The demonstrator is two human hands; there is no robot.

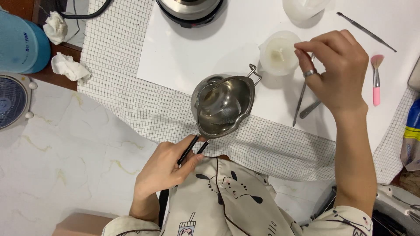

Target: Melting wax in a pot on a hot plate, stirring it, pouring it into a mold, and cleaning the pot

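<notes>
Our left hand point(168, 168) clamps the steel pouring pot point(223, 106) by its handle at frame centre, keeping it level; our right hand point(337, 70) pinches closed above the white candle cup point(280, 52), upper right.

I count one steel melting pot point(224, 106) with a black handle, two translucent cups point(278, 52) point(303, 8), three slim metal tools point(301, 99) point(309, 109) point(365, 31), one pink brush point(376, 81), two crumpled tissues point(55, 27) point(68, 67), one small fan point(12, 101), one round appliance base point(191, 12).
</notes>
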